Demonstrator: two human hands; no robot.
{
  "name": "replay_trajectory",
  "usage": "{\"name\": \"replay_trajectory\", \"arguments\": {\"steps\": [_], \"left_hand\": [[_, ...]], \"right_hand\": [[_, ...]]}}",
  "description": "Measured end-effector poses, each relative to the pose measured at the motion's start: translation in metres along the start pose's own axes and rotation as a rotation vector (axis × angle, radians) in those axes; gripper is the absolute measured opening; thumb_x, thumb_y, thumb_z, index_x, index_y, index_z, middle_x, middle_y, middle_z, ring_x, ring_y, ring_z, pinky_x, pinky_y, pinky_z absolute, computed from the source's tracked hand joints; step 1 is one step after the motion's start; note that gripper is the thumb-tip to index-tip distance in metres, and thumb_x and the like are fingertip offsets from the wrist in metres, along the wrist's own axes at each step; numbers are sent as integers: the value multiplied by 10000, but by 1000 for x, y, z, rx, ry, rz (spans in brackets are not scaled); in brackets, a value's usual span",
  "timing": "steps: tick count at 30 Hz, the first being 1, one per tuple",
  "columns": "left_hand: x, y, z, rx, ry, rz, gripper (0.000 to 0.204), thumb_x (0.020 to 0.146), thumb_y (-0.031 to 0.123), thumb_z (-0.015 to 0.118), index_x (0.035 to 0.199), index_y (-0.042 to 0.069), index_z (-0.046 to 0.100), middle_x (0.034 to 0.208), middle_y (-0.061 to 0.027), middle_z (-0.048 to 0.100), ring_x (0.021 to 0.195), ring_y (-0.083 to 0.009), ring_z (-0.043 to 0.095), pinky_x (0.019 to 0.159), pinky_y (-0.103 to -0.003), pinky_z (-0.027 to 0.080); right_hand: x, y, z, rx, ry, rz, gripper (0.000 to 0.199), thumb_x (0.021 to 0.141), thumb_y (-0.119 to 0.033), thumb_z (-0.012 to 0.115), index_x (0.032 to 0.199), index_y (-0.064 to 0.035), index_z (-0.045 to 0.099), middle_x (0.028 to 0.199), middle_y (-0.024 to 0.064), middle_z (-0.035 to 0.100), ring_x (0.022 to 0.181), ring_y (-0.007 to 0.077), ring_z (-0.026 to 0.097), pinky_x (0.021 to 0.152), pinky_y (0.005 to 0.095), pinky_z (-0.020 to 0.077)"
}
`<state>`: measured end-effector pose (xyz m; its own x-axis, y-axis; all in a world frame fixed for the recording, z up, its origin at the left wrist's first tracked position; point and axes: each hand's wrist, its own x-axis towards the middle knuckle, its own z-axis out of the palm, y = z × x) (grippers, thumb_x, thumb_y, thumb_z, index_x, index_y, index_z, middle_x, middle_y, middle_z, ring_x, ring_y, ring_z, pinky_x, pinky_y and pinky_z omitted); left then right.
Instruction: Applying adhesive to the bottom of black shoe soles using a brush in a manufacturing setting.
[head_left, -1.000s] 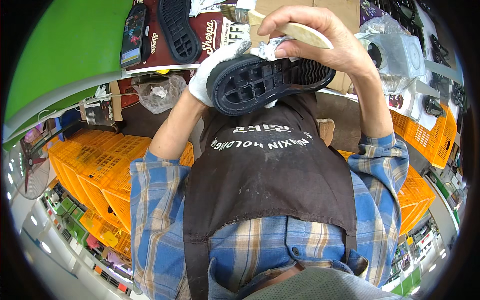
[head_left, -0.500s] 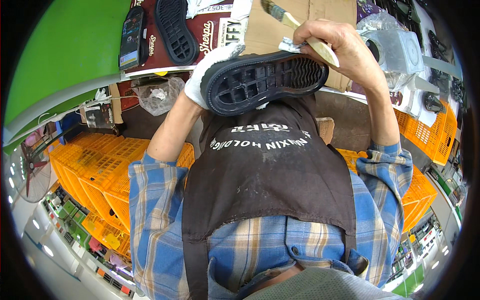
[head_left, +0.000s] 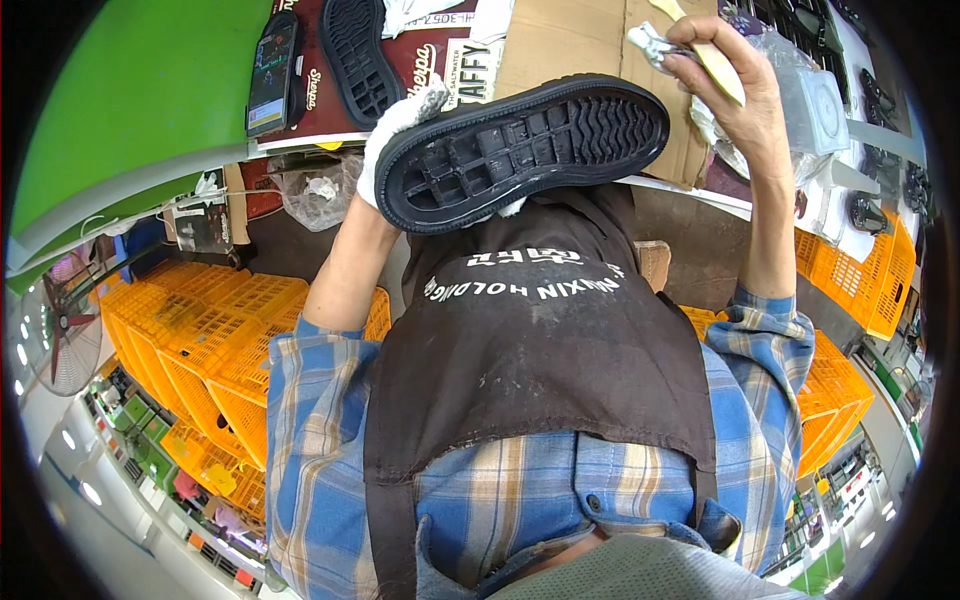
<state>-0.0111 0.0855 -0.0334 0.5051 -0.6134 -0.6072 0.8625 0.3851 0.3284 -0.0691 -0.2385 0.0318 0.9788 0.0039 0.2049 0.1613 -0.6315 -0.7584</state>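
In a white glove, my left hand [head_left: 392,135] grips a black shoe sole [head_left: 535,150] by its left end. The sole is tilted with its grid-and-wave tread facing me, above my dark apron. My bare right hand [head_left: 745,95] is off to the right, apart from the sole. Its fingers are closed round the pale wooden handle of a brush [head_left: 722,75], and a small crumpled white cloth [head_left: 652,45] is pinched at the fingertips. The brush's bristles are out of the picture at the top.
Another black sole [head_left: 352,65] and a phone [head_left: 272,75] lie on a dark red box at the back left. Cardboard [head_left: 570,45] covers the bench behind the sole. A clear plastic container [head_left: 810,105] stands at the right. Orange crates [head_left: 215,350] are stacked at my left.
My right hand has moved right and up, away from the sole, with the brush and cloth. The sole has shifted slightly, its right end now higher and clear of the right hand.
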Motion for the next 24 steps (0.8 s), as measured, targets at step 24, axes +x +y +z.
{"name": "replay_trajectory", "arguments": {"steps": [24], "left_hand": [[1,10,-12,34,-26,-33,273,931,191,440,1005,-28,585,962,-151,648,851,-227,644,788,-350,528]], "right_hand": [[9,-14,15,-143,57,-99,201,776,-62,650,966,-76,586,868,120,630,836,318,608,727,360,486]]}}
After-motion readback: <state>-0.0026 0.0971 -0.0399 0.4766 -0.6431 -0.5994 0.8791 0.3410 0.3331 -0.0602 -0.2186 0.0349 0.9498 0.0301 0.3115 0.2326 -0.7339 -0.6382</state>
